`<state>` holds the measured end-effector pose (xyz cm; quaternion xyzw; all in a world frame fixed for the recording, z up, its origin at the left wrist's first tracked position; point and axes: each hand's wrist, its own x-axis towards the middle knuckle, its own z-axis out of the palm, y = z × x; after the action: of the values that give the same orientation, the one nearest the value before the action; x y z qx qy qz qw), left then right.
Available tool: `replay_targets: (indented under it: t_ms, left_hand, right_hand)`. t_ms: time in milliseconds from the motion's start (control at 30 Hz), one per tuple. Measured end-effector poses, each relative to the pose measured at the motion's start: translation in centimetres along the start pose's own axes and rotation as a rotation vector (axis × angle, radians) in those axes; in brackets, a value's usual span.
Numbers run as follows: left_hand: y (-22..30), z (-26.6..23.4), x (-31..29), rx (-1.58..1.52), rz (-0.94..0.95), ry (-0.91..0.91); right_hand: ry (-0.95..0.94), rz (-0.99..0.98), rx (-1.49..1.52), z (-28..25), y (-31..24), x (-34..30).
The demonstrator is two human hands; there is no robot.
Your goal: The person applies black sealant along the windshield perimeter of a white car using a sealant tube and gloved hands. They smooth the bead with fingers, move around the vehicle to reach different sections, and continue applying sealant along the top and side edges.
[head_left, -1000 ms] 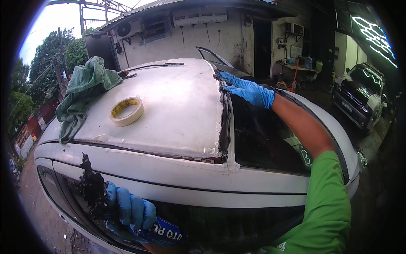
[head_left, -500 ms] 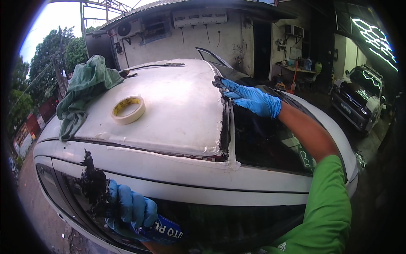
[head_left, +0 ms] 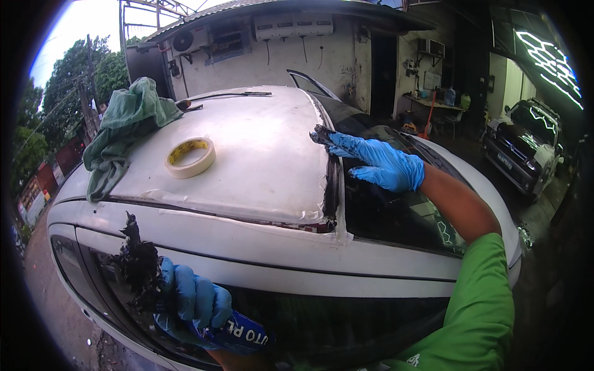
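My left hand [head_left: 198,300], in a blue glove, is wrapped round a blue sealant pack [head_left: 242,334]. A thick, ragged clump of black sealant [head_left: 141,266] sticks out above that fist, over the side window. My right hand [head_left: 387,162], gloved too, reaches over the top edge of the windshield [head_left: 396,213]. Its fingers are stretched out, and black sealant coats their tips. Beneath them a dark bead of sealant [head_left: 332,191] runs along the front edge of the white car roof [head_left: 260,142], beside masking tape on the paint.
A roll of masking tape [head_left: 190,158] and a green cloth [head_left: 133,117] lie on the roof. A thin dark tool [head_left: 247,94] rests at its far side. Beyond stand a building wall [head_left: 297,62], a cluttered workbench [head_left: 433,102] and a dark vehicle [head_left: 523,145].
My right hand has shifted slightly right and nearer, its fingers a little more apart. The left hand keeps its hold on the sealant pack.
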<state>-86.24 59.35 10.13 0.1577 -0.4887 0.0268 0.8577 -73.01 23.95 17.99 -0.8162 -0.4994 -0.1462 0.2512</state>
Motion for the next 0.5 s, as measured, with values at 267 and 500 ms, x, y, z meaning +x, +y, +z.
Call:
replay_targets:
  t_ms: [267, 500]
  left_hand:
    - [0.0, 0.0, 0.1, -0.028, 0.001, -0.005]
    - [0.0, 0.1, -0.2, -0.081, -0.005, 0.037]
  right_hand:
    - [-0.029, -0.034, -0.061, 0.4, -2.3, -0.8]
    - [-0.061, -0.084, 0.005, 0.9, -3.9, -1.5]
